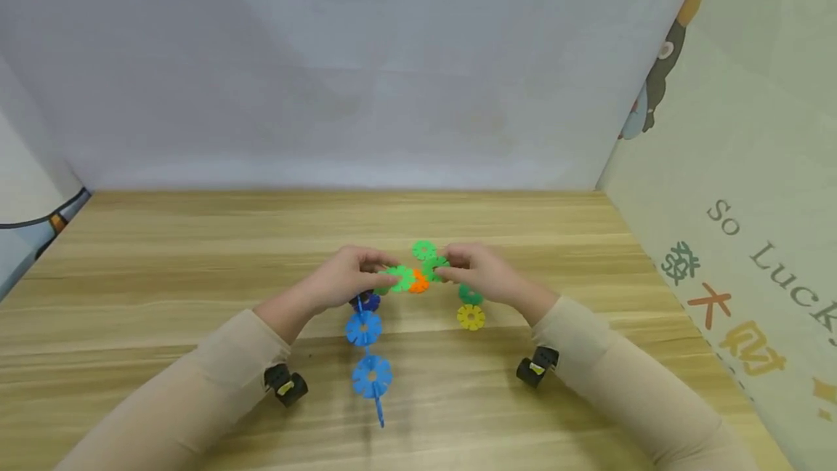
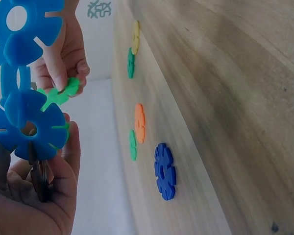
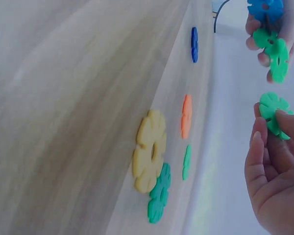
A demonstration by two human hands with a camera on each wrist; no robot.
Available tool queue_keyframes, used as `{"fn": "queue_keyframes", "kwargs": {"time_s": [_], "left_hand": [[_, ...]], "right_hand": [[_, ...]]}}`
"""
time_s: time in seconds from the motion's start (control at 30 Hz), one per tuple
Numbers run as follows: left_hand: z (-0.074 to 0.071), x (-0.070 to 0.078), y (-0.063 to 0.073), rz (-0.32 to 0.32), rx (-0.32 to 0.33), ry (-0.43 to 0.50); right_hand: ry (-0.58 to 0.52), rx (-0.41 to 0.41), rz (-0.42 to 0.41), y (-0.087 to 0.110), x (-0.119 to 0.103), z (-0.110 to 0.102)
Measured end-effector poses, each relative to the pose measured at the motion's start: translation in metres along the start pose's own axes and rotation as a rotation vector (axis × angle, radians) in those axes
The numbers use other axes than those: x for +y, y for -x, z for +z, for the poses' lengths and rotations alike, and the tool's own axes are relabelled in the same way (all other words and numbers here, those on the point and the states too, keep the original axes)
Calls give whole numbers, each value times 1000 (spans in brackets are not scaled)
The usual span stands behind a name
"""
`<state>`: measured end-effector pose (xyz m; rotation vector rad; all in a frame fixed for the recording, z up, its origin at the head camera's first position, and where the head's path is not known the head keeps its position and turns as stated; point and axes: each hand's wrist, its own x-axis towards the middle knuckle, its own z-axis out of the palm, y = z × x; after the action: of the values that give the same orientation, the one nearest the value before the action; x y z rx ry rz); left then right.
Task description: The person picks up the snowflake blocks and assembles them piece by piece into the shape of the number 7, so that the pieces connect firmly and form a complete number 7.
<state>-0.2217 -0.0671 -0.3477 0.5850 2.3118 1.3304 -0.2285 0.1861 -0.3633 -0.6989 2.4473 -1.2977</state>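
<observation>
My left hand [image 1: 343, 275] holds a chain of slotted, flower-shaped plastic discs above the table. Its blue discs [image 1: 361, 382] hang toward the front, slotted into one another at angles. At the chain's far end sit green discs [image 3: 278, 61], just beyond the left fingers. A dark piece [image 2: 39, 178] lies between those fingers, partly hidden. Facing it, my right hand [image 1: 487, 275] pinches a single green disc [image 3: 269, 110] between thumb and fingers. The right wrist view shows a gap between this disc and the chain's green end.
On the wooden table [image 1: 196, 253] lie loose discs: orange [image 1: 418, 283], light green [image 1: 417, 249], dark blue [image 1: 373, 302], teal green [image 1: 468, 296] and yellow [image 1: 480, 317]. A pale wall [image 1: 340, 93] closes the back, and a printed panel [image 1: 752, 187] stands at the right.
</observation>
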Motion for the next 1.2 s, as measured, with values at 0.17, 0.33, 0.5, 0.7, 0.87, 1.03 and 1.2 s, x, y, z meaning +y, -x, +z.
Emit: {"fn": "queue_keyframes", "kwargs": {"time_s": [0.17,0.33,0.5,0.7,0.87,1.03,1.2], "left_hand": [[1,2,2,-3,15,1],[0,3,1,-2,-5,15],[-3,2,-1,5,-7,13],[-6,2,-6,11,-31,8],[-8,0,-9,38,-54,32],[-13,-1,-10,28,-67,54],[-16,-3,-6,0,-77,65]], "right_hand": [[-33,-8,-38,1,-6,5],[-11,12,-63,1,-11,7],[40,25,-81,-1,-15,7],[95,31,-110,-1,-19,8],[71,16,-118,-2,-21,12],[84,8,-110,-4,-26,10],[86,-21,-120,-6,-26,13]]}}
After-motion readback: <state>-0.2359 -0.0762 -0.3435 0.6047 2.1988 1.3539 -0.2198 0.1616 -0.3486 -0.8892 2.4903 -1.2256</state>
